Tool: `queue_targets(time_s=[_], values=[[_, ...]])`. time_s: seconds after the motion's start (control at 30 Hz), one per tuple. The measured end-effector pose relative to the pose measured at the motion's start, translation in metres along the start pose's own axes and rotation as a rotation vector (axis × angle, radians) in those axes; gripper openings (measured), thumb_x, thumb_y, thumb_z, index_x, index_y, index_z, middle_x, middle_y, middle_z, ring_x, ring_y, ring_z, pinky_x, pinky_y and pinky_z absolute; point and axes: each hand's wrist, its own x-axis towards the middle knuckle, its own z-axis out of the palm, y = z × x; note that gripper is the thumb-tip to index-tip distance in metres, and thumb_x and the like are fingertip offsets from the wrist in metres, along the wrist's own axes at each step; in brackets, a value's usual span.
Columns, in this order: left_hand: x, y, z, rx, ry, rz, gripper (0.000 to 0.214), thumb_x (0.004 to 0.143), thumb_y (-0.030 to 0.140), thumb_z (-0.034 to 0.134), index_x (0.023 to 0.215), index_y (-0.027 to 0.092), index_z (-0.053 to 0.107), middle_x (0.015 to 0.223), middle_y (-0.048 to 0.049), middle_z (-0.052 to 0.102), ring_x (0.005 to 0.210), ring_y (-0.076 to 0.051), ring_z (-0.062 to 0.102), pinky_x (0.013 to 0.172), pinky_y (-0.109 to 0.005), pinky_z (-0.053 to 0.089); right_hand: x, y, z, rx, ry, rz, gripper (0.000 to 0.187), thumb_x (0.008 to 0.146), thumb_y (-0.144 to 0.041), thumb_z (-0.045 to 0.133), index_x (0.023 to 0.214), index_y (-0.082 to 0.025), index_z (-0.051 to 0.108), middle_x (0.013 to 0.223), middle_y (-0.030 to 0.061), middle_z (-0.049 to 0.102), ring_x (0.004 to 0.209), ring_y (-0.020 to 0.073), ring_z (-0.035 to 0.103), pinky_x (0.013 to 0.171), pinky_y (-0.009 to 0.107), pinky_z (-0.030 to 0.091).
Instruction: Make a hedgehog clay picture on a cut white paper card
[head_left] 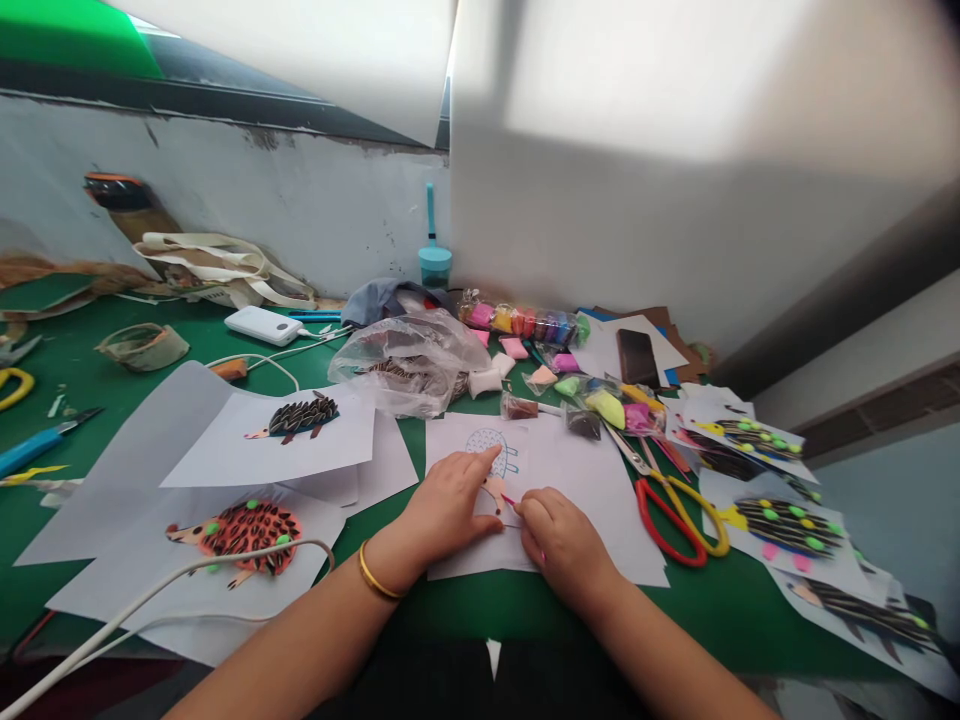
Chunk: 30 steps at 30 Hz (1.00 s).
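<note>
My left hand (448, 505) lies on a white sheet (592, 490) that carries a blue hedgehog outline (491, 447). Its fingers press down beside a small tan clay piece (494, 490). My right hand (564, 545) is closed in a pinch on a thin pink tool (510, 499), whose tip touches the tan piece. A gold bangle (375, 578) circles my left wrist.
Scissors with red and yellow handles (679, 515) lie right of the sheet. Clay packets (525, 322) and a plastic bag (409, 360) sit behind it. Finished hedgehog pictures (244, 530) lie left, and more hedgehog pictures (784, 525) lie right. A white cable (150, 595) crosses the front left. A power bank (262, 325) lies at the back.
</note>
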Motion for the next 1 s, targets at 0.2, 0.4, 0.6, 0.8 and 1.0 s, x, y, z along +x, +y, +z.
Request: queue_targets(time_s=[0.2,0.4,0.6,0.8,1.0], values=[[0.0001,-0.0004,0.0010,-0.001,0.004,-0.001,0.098,0.068,0.034,0.083,0.148,0.027,0.028,0.125,-0.0082,0.062,0.118,-0.030,0.055,0.102,-0.049,0.044,0.0008,-0.0008,0.0000,0.004,0.014,0.022,0.019,0.085,-0.003,0.044,0.086,-0.018,0.056,0.085,0.0080,0.062,0.079,0.0215,0.054,0.071,0.032,0.046],[0.0004,-0.0005,0.0009,-0.002,0.004,-0.004,0.099,0.067,0.034,0.084,0.148,0.025,0.028,0.125,-0.0087,0.061,0.117,-0.030,0.055,0.102,-0.048,0.044,0.0014,-0.0018,-0.0017,0.021,0.000,0.032,0.018,0.085,-0.004,0.045,0.088,-0.018,0.057,0.088,0.0090,0.062,0.082,0.0223,0.055,0.072,0.033,0.047],[-0.0002,-0.0015,0.0014,-0.004,0.008,-0.005,0.101,0.066,0.035,0.085,0.149,0.027,0.028,0.125,-0.0082,0.061,0.118,-0.030,0.055,0.101,-0.049,0.045,0.0011,-0.0035,-0.0029,0.045,-0.027,0.001,0.022,0.084,-0.002,0.044,0.092,-0.017,0.058,0.088,0.0084,0.063,0.085,0.0223,0.056,0.074,0.033,0.047],[-0.0004,-0.0004,0.0002,-0.006,0.016,0.004,0.100,0.065,0.036,0.085,0.148,0.026,0.029,0.124,-0.0083,0.062,0.117,-0.030,0.056,0.101,-0.049,0.045,-0.0005,-0.0033,-0.0040,0.026,-0.045,-0.011,0.023,0.083,-0.001,0.044,0.088,-0.018,0.058,0.085,0.0076,0.062,0.083,0.0219,0.054,0.074,0.033,0.045],[-0.0004,-0.0013,0.0012,-0.003,0.013,-0.004,0.101,0.065,0.035,0.085,0.148,0.025,0.029,0.125,-0.0086,0.061,0.117,-0.030,0.055,0.101,-0.048,0.045,0.0019,-0.0005,-0.0056,0.034,-0.071,-0.011,0.021,0.085,-0.003,0.045,0.089,-0.018,0.059,0.087,0.0076,0.063,0.082,0.0214,0.053,0.073,0.032,0.044]])
